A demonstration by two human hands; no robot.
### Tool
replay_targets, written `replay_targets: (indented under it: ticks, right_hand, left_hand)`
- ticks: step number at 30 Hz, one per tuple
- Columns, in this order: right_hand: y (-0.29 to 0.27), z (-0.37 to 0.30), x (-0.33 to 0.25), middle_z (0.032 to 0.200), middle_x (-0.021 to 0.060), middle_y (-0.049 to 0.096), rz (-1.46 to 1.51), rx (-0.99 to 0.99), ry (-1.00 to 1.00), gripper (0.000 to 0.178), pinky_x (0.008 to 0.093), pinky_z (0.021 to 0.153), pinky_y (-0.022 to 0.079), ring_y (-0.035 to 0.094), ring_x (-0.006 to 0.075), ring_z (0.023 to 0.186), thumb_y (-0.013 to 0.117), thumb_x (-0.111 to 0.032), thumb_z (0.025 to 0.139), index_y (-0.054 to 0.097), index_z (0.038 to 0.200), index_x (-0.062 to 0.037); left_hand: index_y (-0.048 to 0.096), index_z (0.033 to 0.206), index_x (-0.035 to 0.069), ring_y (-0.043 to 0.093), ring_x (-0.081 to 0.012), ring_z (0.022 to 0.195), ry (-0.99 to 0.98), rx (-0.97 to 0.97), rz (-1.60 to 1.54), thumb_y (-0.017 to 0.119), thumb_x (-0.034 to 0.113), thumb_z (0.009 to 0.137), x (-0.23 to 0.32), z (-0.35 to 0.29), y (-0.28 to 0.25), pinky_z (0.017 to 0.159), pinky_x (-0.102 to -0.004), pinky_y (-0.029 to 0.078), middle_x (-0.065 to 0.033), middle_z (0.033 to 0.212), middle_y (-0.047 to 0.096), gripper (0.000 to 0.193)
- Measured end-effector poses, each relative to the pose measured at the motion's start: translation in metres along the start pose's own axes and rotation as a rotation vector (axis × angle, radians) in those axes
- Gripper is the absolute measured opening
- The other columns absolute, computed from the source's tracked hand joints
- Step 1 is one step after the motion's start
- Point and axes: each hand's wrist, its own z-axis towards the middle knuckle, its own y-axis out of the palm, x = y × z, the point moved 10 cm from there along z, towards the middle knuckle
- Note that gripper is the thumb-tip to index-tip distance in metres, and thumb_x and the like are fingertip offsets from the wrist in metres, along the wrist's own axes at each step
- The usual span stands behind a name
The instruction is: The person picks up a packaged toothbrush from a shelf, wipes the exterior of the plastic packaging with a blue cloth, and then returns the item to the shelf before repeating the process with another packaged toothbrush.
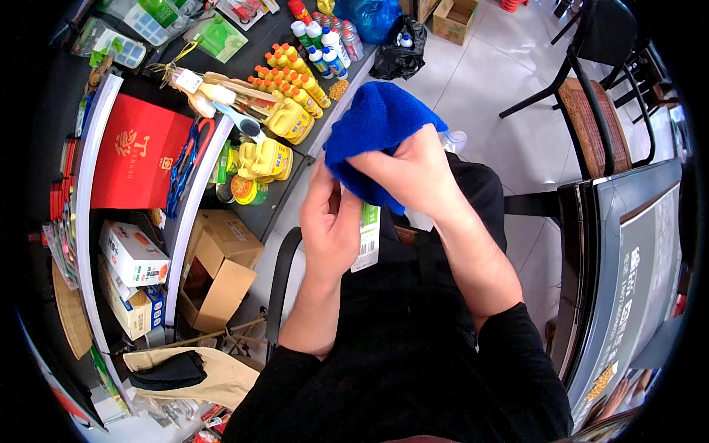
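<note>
A bright blue towelling cloth (384, 111) is bunched in front of me, above my lap. My right hand (417, 173) is closed on it, fingers pushed into its folds. Against the cloth's lower left side, my left hand (331, 225) is closed, thumb pointing up. A green and white packet or label with a barcode (367, 244) hangs beside that thumb, and the left hand seems to grip its upper part. The cloth hides the packet's top and most of the right fingertips.
To the left, shelves carry yellow bottles (294, 92), yellow jugs (266, 159), brushes (244, 122) and a red box (136, 155). An open cardboard carton (221, 269) stands below. Chairs (594, 96) and a dark boxy case (620, 273) are on the right. A black bag (399, 55) lies ahead.
</note>
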Motion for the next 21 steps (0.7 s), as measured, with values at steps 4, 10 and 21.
replay_targets:
  ticks: [4,10,21]
  right_hand:
    - [-0.004,0.005,-0.011,0.079,0.0066,0.062,-0.065,0.072,-0.107,0.019,0.0270,0.064,0.048,0.058,0.0104,0.073,0.058,-0.005,0.077,0.056,0.095,0.0018]
    - [-0.033,-0.006,0.039,0.074,-0.0030,0.057,0.458,0.369,0.173,0.017,0.0193,0.054,0.040,0.050,0.0034,0.064,0.045,-0.014,0.092,0.058,0.093,-0.0026]
    - [-0.011,-0.001,0.006,0.077,0.0058,0.063,-0.022,0.161,-0.088,0.015,0.0266,0.066,0.047,0.058,0.0098,0.073,0.058,-0.003,0.076,0.060,0.091,0.0001]
  left_hand:
    - [0.038,0.130,-0.005,0.043,-0.0160,0.114,0.090,-0.048,0.065,0.048,-0.003,0.088,0.008,0.003,0.003,0.097,-0.0262,0.031,-0.0126,0.121,0.046,0.043]
    - [0.032,0.134,-0.005,0.048,-0.0173,0.112,-0.016,-0.003,-0.045,0.049,0.000,0.088,-0.001,0.002,-0.001,0.097,-0.0297,0.034,-0.0136,0.127,0.047,0.048]
    - [0.031,0.135,-0.003,0.045,-0.0182,0.117,-0.016,0.027,-0.119,0.048,-0.001,0.089,-0.007,0.003,-0.005,0.099,-0.0303,0.032,-0.0135,0.130,0.045,0.049]
